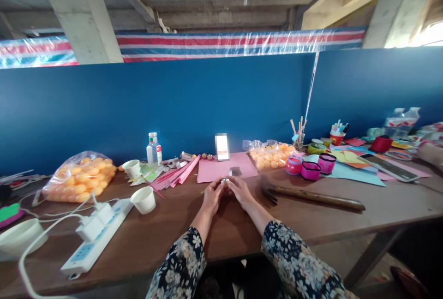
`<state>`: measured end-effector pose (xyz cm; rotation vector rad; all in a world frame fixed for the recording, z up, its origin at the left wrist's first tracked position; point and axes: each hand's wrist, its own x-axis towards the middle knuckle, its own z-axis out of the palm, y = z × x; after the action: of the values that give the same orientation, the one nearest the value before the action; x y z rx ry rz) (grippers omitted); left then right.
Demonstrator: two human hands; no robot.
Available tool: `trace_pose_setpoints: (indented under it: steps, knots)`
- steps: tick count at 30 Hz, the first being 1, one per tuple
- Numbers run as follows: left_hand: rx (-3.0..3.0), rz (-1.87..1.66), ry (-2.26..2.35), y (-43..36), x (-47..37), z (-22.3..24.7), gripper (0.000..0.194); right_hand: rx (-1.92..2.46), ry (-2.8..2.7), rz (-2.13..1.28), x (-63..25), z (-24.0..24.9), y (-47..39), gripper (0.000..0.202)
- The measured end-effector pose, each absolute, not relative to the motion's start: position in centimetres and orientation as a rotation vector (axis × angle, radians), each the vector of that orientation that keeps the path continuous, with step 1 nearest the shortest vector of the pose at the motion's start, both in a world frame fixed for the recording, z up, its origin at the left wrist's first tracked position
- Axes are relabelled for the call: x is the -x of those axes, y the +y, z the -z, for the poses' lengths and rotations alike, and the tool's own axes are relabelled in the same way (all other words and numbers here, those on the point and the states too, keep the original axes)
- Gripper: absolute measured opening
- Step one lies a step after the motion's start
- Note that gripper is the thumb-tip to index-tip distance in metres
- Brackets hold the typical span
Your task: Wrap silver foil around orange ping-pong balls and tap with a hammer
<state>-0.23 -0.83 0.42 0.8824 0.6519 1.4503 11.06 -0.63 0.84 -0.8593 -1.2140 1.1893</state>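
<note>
A small, shiny silvery rounded piece (224, 179) sits pinched between the left hand (212, 194) and right hand (240, 191), over the brown tabletop (235, 235). Probably light, hard and slick, it suits a pinch at opposite sides. Flat pink paper (210, 168) lies beyond, toward the far edge.

On the table (238, 234) before the partition (207, 100): power strip (96, 242) left, hammer (318, 197) right.

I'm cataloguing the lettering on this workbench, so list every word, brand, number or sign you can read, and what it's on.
No text can be read for certain:
Small bottle label: too small.
White panel: pixelated.
Red cup: pale marks, too small.
Large clear bottles: red marks, too blurred.
</note>
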Motion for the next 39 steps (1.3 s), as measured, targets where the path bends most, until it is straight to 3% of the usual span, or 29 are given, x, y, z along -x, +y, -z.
trace_pose_setpoints:
  steps: [31,39]
  knots:
    - [-0.922,-1.467,0.660,-0.7,0.4,-0.3,0.046,0.785,-1.175,-1.169,-11.0,-0.2,0.0,0.037]
    - [-0.707,-1.502,0.599,-0.3,0.9,0.0,0.040,1.002,-1.249,-1.137,-14.4,-3.8,-1.6,0.040]
